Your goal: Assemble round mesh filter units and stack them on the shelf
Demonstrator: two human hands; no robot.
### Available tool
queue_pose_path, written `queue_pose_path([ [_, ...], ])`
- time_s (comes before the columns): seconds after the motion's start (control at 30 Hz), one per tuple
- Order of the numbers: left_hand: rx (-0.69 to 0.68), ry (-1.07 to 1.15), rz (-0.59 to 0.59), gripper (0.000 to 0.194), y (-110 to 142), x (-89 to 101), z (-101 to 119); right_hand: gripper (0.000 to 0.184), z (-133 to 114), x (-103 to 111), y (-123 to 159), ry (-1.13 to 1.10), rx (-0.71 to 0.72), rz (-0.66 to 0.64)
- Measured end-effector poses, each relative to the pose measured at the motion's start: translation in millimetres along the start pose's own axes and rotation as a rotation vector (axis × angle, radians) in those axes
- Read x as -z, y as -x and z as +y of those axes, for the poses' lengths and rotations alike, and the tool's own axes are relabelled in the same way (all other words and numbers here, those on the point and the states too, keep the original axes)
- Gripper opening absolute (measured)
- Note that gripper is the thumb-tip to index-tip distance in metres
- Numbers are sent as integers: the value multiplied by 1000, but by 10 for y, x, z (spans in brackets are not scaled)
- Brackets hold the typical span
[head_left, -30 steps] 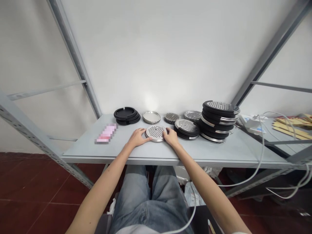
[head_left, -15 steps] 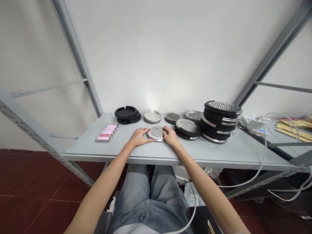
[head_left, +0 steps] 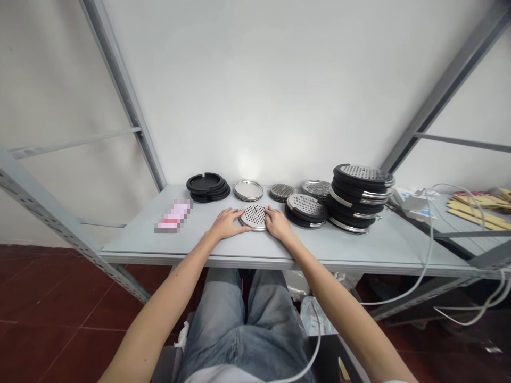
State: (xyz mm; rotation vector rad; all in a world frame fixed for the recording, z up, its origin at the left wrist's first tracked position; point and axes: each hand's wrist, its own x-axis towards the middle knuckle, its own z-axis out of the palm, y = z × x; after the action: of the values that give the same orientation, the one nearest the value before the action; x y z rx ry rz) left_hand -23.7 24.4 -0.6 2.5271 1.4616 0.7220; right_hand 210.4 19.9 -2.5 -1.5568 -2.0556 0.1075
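Note:
A round perforated metal plate [head_left: 254,217] with a shiny silver rim lies on the table in front of me. My left hand [head_left: 228,223] curves round its left edge, thumb at the near side and fingers at the far side. From the right, my right hand [head_left: 278,223] holds the opposite edge, its fingertips on the rim. Close by on the right sits a perforated disc set in black rings [head_left: 306,210]. Just beyond the plate are a few stacked shallow silver dishes [head_left: 248,190] and a small pile of perforated metal discs [head_left: 281,192].
Black rings [head_left: 207,186] are stacked at the back left, near a blurred pink item [head_left: 173,216]. A tall stack of black and silver round pieces [head_left: 359,198] stands at the right, with another silver dish [head_left: 316,188] behind. A white cable [head_left: 429,260] hangs over the table's front edge [head_left: 279,264].
My right hand's fingers have straightened and now lie along the plate's right rim, where they were curled before. My left hand keeps its hold. The view has shifted slightly.

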Motion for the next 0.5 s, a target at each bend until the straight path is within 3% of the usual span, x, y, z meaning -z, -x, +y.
queue_pose_path([
  [0.17, -21, -21, -8, 86, 18, 13, 28, 36, 6, -7, 8, 21, 11, 6],
  [0.3, -64, -29, 74, 88, 54, 40, 76, 37, -15, -4, 30, 20, -5, 16],
  [0.5, -219, 36, 159, 61, 73, 65, 93, 37, -1, 30, 35, -160, 26, 27],
])
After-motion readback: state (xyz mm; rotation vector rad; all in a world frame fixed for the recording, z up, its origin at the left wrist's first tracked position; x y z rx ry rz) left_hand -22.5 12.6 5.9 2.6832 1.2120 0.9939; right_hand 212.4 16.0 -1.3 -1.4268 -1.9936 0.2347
